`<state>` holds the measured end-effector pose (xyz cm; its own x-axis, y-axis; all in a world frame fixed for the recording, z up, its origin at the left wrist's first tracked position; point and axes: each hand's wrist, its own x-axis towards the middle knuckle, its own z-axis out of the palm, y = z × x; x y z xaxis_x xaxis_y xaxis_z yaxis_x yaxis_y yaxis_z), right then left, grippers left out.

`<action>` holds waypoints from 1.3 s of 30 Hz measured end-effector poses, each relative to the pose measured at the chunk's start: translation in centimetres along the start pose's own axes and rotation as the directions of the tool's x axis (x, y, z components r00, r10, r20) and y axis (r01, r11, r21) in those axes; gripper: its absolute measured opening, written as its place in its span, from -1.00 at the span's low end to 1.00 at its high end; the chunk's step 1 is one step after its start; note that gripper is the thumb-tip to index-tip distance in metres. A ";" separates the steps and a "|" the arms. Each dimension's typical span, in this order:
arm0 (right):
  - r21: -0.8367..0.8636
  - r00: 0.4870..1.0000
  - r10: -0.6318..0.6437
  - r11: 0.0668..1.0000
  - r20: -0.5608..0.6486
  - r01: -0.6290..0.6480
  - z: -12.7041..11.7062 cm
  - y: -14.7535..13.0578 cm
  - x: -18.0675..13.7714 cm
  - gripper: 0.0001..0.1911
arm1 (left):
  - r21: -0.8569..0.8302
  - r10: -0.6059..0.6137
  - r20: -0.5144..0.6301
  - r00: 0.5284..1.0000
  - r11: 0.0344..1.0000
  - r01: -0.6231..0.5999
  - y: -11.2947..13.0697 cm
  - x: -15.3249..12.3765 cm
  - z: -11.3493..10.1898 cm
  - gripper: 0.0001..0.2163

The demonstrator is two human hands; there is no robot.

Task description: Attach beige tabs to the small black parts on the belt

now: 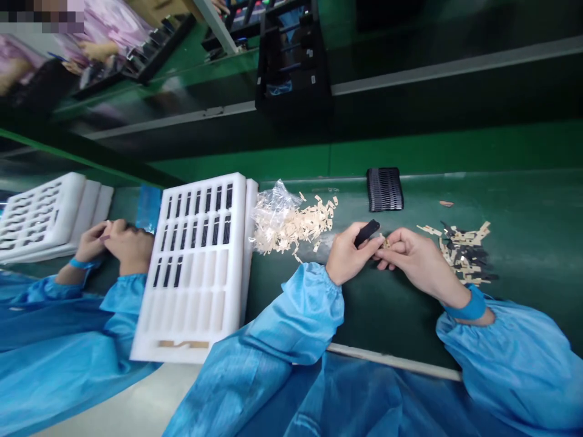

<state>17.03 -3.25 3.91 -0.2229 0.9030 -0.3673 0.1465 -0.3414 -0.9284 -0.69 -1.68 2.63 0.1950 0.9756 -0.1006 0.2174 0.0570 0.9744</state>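
My left hand (348, 255) pinches a small flat black part (367, 232) that sticks up from its fingers. My right hand (416, 258) meets it fingertip to fingertip and holds a tiny tan sticker (386, 243) against the part's lower end. Both hands hover just above the green bench (392, 303). A loose pile of tan stickers (300, 224) lies to the left of my left hand, beside a crumpled clear bag (273, 212). A mixed heap of black parts and tan strips (464, 252) lies to the right of my right hand.
A white foam tray (200, 267) with slots, many filled with black parts, lies left of the stickers. A stack of black parts (385, 189) sits at the bench's far edge. A co-worker's hands (116, 243) work at the left, beside more foam trays (45, 212).
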 end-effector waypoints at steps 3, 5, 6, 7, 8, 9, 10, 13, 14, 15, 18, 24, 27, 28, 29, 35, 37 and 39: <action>-0.004 1.000 -0.017 1.000 0.010 0.017 0.0 -0.1 -0.1 -0.53 | -0.049 -0.052 0.057 0.997 0.997 0.055 0.4 0.4 -0.4 -0.74; 0.022 0.999 -0.043 0.999 0.024 0.042 -0.3 -0.5 -0.1 -0.53 | -0.066 -0.082 0.046 0.996 0.994 0.085 0.5 0.6 -0.6 -0.71; 0.027 0.998 -0.058 0.998 0.035 0.057 -0.4 -0.6 -0.2 -0.54 | -0.066 -0.098 0.030 0.995 0.993 0.100 0.6 0.7 -0.7 -0.71; 0.024 0.996 -0.074 0.997 0.044 0.073 -0.5 -0.8 -0.2 -0.56 | -0.060 -0.112 0.015 0.994 0.992 0.113 0.6 0.7 -0.8 -0.71; 0.015 0.995 -0.088 0.996 0.048 0.087 -0.5 -0.9 -0.3 -0.57 | -0.048 -0.121 0.008 0.993 0.991 0.121 0.6 0.8 -0.8 -0.71; 0.003 0.994 -0.100 0.995 0.045 0.100 -0.5 -0.9 -0.3 -0.59 | -0.034 -0.123 -0.001 0.992 0.992 0.123 0.6 0.7 -0.7 -0.72; -0.007 0.993 -0.110 0.994 0.040 0.111 -0.4 -0.8 -0.3 -0.60 | -0.019 -0.116 -0.018 0.993 0.993 0.116 0.6 0.7 -0.6 -0.74; -0.018 0.991 -0.135 0.991 -0.025 0.135 -0.2 -0.3 -0.4 -0.62 | 0.051 -0.029 -0.082 0.996 0.998 0.034 0.3 0.3 -0.4 -0.78; -0.019 0.988 -0.138 0.990 -0.062 0.137 -0.1 -0.1 -0.4 -0.62 | 0.092 0.016 -0.082 0.996 0.996 -0.009 0.2 0.2 -0.4 -0.79; -0.021 0.985 -0.139 0.990 -0.098 0.137 0.0 0.0 -0.3 -0.62 | 0.142 0.065 -0.066 0.996 0.988 -0.055 0.1 0.0 -0.4 -0.80; -0.030 0.976 -0.143 0.990 -0.167 0.140 0.1 0.2 -0.2 -0.62 | 0.295 0.194 0.036 0.980 0.935 -0.196 0.0 -0.3 -0.6 -0.83; -0.056 0.950 -0.143 0.990 -0.277 0.132 0.4 0.3 -0.1 -0.68 | 0.364 0.317 -0.104 0.943 0.894 -0.260 0.1 -0.7 -0.6 -0.81; -0.075 0.949 -0.171 0.985 -0.264 0.157 0.5 0.6 -0.2 -0.75 | 0.395 0.408 -0.037 0.912 0.844 -0.362 0.0 -0.7 -0.6 -0.81; -0.084 0.948 -0.192 0.981 -0.255 0.176 0.6 0.7 -0.3 -0.77 | 0.403 0.416 0.004 0.909 0.831 -0.382 -0.1 -0.7 -0.6 -0.80; -0.096 0.944 -0.216 0.976 -0.250 0.198 0.6 0.7 -0.4 -0.79 | 0.408 0.414 0.031 0.910 0.826 -0.390 -0.2 -0.6 -0.5 -0.80; -0.346 0.895 -0.376 0.895 -0.241 0.282 0.8 0.5 -0.8 -0.86 | 0.361 0.389 0.008 0.921 0.858 -0.365 -0.6 -0.3 -0.1 -0.81; -0.388 0.886 -0.402 0.873 -0.230 0.295 0.7 0.4 -0.9 -0.88 | 0.351 0.350 -0.015 0.937 0.879 -0.322 -0.5 -0.2 -0.3 -0.82; -0.362 0.894 -0.381 0.888 -0.235 0.283 0.5 0.5 -0.8 -0.89 | 0.364 0.304 -0.082 0.949 0.896 -0.255 -0.2 0.3 -1.2 -0.84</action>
<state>16.76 -4.31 3.74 -0.0286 0.9988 0.0386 0.4160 0.0471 -0.9081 -1.81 -1.14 2.62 0.1726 0.9607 0.2173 0.4934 -0.2753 0.8251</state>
